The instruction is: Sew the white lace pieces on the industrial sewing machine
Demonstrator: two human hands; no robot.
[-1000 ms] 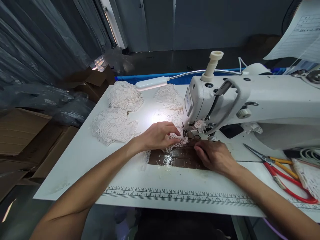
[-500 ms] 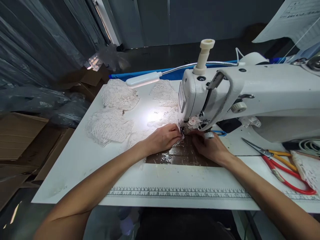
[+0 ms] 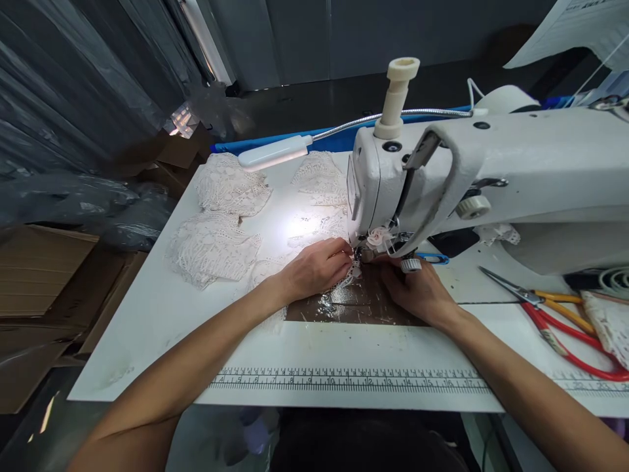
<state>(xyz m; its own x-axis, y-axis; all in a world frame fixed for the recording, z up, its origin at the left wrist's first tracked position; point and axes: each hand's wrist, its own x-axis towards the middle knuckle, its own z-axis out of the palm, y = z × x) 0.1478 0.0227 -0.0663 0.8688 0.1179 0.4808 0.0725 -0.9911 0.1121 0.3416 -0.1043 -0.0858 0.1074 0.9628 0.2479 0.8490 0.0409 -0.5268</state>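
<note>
A white sewing machine (image 3: 491, 170) stands on a white table (image 3: 147, 314). My left hand (image 3: 317, 267) lies flat on a piece of white lace (image 3: 344, 278), pressing it down just left of the needle and presser foot (image 3: 361, 252). On the other side of the foot, my right hand (image 3: 417, 288) rests on the brown taped patch (image 3: 354, 308), fingertips under the machine head, touching the lace. The needle is partly hidden by the machine head.
Several lace pieces (image 3: 213, 246) lie in piles at the back left under a gooseneck lamp (image 3: 272, 152). Red-handled scissors (image 3: 565, 337) and thread snips lie at the right. A ruler strip (image 3: 344, 380) runs along the front edge. Cardboard boxes (image 3: 44, 262) stand left of the table.
Both hands have slid forward toward the presser foot and closed in on the lace beneath it. The view has shifted slightly.
</note>
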